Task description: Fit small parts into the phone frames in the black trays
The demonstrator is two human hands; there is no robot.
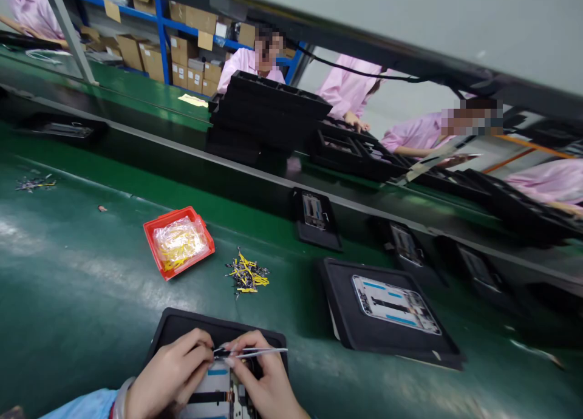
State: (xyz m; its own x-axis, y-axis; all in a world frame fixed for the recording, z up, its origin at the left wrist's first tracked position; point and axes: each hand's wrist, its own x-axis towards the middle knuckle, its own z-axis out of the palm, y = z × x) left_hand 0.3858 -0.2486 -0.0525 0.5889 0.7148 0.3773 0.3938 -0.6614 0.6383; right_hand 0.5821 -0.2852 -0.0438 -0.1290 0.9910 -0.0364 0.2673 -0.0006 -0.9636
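Observation:
My right hand (266,370) is closed in a pinch on a pair of thin silver tweezers (266,351), which lie nearly level and stick out to the right. My left hand (175,367) meets it at the upper edge of an opened phone frame (212,385). Its fingertips are pressed together by the tweezers' left end, and whatever small piece they pinch is hidden. The frame has blue strips and a dark flex cable, and rests on a black tray (170,325). Both hands cover part of it.
Ahead are a red bin (207,249) with bagged yellow parts and a pile of small yellow-black strips (248,273). Another phone frame (396,303) lies on a black tray (337,285) to the right. Beyond, a dark conveyor (182,161) carries more trays; people in pink work behind it.

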